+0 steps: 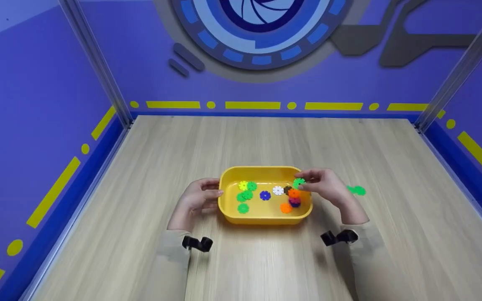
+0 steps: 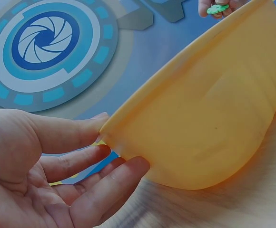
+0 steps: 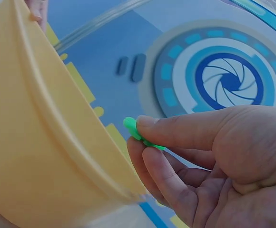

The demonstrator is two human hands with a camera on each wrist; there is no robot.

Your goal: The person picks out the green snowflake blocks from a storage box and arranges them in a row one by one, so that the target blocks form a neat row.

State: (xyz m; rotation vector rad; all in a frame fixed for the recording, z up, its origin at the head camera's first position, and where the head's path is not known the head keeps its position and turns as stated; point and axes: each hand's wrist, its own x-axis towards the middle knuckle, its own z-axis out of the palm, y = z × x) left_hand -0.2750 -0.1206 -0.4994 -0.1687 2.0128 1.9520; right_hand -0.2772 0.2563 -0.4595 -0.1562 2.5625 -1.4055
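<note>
My right hand [image 1: 326,184] pinches a green disc [image 1: 298,182] between thumb and fingertips, at the nearest end of a yellow tub [image 1: 262,220]. My left hand [image 1: 196,195] clamps the opposite rim. Coloured discs [image 1: 265,195] lie inside, between my hands; green pieces [image 1: 359,191] rest beyond my right wrist.

Held disc [image 3: 130,127] part-covered (thumb), emblem [image 1: 262,35] cropped

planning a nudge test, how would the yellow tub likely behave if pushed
The yellow tub probably slides rather than tips, being wider than it is tall. Its thin-looking wall suggests light plastic that may flex a little. The flat discs inside would probably shift.
</note>
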